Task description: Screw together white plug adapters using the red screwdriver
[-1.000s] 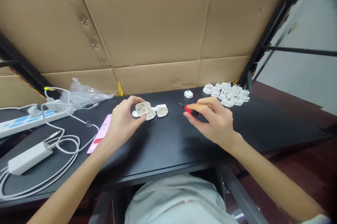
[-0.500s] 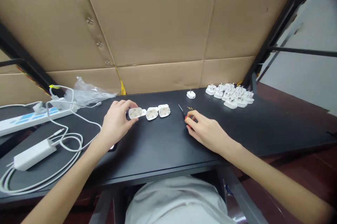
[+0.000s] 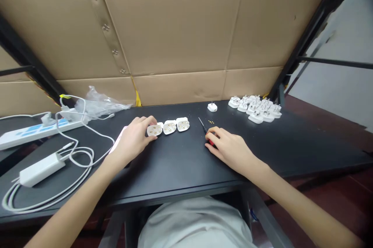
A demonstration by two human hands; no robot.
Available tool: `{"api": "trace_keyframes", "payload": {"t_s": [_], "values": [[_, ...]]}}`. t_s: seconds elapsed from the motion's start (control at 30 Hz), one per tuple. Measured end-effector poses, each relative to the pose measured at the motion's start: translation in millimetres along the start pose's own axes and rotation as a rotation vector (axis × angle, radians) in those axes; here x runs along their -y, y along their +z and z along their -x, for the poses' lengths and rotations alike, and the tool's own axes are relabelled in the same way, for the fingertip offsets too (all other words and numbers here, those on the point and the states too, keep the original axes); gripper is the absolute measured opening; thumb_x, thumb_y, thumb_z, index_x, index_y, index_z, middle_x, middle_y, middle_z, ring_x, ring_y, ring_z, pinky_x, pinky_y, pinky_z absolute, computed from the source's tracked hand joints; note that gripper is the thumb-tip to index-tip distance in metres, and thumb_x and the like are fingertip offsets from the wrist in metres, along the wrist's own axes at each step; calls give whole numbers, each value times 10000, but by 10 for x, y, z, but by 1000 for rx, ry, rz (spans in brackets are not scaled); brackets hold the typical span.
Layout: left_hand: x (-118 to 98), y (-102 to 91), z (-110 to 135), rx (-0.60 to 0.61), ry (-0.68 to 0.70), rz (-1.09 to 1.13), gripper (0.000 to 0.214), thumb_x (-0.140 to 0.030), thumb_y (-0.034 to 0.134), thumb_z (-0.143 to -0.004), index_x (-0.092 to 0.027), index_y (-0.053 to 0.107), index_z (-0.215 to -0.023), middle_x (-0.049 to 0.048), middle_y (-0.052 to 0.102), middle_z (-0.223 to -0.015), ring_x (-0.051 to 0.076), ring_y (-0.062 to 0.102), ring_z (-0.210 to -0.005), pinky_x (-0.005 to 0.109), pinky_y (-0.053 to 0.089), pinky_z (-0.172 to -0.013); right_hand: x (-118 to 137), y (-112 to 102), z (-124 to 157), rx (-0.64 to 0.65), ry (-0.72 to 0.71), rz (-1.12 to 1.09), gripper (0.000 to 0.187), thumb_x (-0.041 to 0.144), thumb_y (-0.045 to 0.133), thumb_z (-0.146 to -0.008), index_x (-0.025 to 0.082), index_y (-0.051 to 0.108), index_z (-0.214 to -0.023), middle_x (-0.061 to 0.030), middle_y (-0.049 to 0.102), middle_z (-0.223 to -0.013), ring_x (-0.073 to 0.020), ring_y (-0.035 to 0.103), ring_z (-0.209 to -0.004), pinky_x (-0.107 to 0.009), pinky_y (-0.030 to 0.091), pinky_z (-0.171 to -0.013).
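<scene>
Three opened white plug halves lie in a row on the black table (image 3: 180, 162), their brass contacts facing up. My left hand (image 3: 132, 140) curls its fingers round the leftmost plug half (image 3: 154, 129); the middle half (image 3: 169, 127) and the right half (image 3: 182, 124) lie free beside it. My right hand (image 3: 230, 148) rests on the table with its fingers closed over the red handle of a small screwdriver (image 3: 202, 124), whose dark shaft points away from me. A few tiny brass screws (image 3: 211, 122) lie just beyond the tip.
A single white plug (image 3: 212, 106) and a cluster of several white plugs (image 3: 256, 106) sit at the back right. At the left are a power strip (image 3: 35, 131), a white adapter (image 3: 40, 168) with looped cables, a plastic bag (image 3: 99, 104) and a pink phone (image 3: 118, 144). A cardboard wall (image 3: 175, 38) stands behind.
My left hand lowered the plug half from above the table and set it in line with the other two. My right hand brought the screwdriver down flat onto the table.
</scene>
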State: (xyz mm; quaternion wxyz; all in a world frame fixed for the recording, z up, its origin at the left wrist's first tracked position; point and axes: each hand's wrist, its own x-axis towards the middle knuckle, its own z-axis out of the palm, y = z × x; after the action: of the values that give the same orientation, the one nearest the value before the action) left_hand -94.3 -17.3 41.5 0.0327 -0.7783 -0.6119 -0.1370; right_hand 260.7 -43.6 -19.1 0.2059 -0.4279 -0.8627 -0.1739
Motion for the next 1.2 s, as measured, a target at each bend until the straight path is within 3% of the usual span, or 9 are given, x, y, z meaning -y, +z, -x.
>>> {"api": "trace_keyframes", "payload": {"t_s": [0.3,0.6,1.0,1.1,1.2], "values": [[-47,-7,26,4,24,-59,274,-244,668,-913,-286,665,-1184,74,746,-1201,338,650,-1098,391,500,-801,25,-29,19,17,40,-17,119,312,619,-1131,208,677,-1131,-77,765,-1267,-198,764,-989,-300,507,-673],[-9,-1,7,17,2,-2,195,-311,711,-933,-282,656,-1118,71,732,-1106,343,670,-1079,398,487,-836,25,-17,29,6,50,-22,106,289,620,-1125,205,683,-1140,-83,765,-1264,-204,775,-974,-316,544,-694],[-21,-18,54,-11,-4,-35,297,-339,746,-927,-291,646,-1203,69,747,-1211,343,673,-1168,399,504,-819,38,-48,37,-27,66,-21,110,325,664,-1105,220,683,-1130,-67,762,-1268,-212,743,-1017,-321,531,-648],[-70,-60,80,-13,-19,-46,355,-385,777,-915,-289,649,-1232,74,747,-1250,359,656,-1212,410,522,-835,50,-63,38,-36,61,-25,143,343,654,-1110,216,688,-1165,-81,759,-1307,-239,727,-1091,-343,564,-713],[-193,-93,129,-57,-22,-21,351,-429,755,-950,-272,647,-1245,93,730,-1334,370,641,-1246,441,545,-896,121,-86,21,-43,72,-58,156,321,609,-1129,206,700,-1183,-112,757,-1346,-266,715,-1168,-391,590,-873]]}}
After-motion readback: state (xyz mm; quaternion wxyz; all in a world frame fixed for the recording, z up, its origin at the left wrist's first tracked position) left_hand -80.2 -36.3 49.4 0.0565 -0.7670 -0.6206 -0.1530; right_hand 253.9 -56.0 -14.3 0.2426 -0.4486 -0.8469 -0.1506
